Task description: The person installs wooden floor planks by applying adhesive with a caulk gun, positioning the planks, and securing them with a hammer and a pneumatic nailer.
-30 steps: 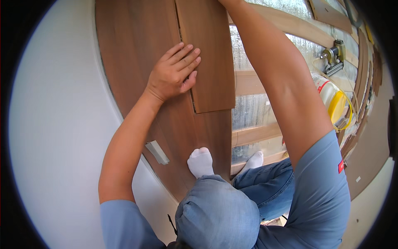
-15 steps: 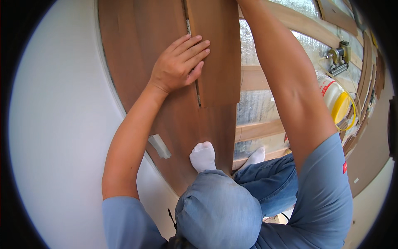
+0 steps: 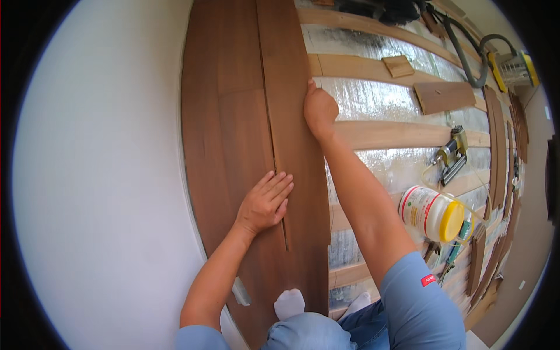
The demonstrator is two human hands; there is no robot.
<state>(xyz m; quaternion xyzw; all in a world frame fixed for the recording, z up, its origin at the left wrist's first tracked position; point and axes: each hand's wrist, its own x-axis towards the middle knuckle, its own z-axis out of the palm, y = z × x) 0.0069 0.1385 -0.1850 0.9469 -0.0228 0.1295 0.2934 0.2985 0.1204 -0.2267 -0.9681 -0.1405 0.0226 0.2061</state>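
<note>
Lying flat across a narrow seam (image 3: 270,128), left hand (image 3: 265,204): fingers extended, grip holding nothing. Right hand (image 3: 321,111), farther off: curled against the right edge of a brown floorboard (image 3: 297,151); cannot tell whether its grip clasps that edge. Floorboard: right of the seam, beside laid boards (image 3: 227,146). At right, among wooden battens (image 3: 391,135) and foil sheeting (image 3: 379,163): one nail gun (image 3: 448,150), one white tub (image 3: 420,210), yellow-lidded.

Smooth wooden floorboards (image 3: 227,146) are showing a low sheen beside matt timber battens (image 3: 385,134), while crinkled silvery foil (image 3: 373,99) is gleaming and a plastic tub (image 3: 429,211) is looking smooth.
</note>
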